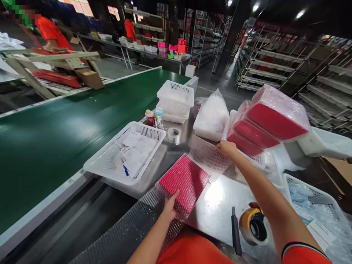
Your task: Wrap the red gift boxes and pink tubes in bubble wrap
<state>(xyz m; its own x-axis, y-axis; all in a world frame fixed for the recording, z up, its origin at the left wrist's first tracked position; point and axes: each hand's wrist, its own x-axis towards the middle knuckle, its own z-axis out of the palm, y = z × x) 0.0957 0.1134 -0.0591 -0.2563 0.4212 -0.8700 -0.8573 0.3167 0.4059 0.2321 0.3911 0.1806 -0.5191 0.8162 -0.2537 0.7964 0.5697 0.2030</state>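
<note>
A flat red box (184,183) lies on the metal table (214,198), with clear bubble wrap over its top. My left hand (170,208) grips its near left edge through the wrap, thumb on top and fingers underneath. From that side a long strip of bubble wrap (129,223) trails down to the near left. Further right, my right hand (227,147) is closed on the far end of a bubble wrap sheet (207,154) that spreads out beyond the box. Beside it are stacked red boxes (275,123) in clear wrap.
Left of the table runs a green conveyor belt (79,117). A white basket (93,167) holds papers and a blue pen. Near me lie a black-handled tool (235,231) and a tape dispenser (254,225). A tape roll (174,135), bottles (159,117) and stacked baskets (176,93) stand farther off.
</note>
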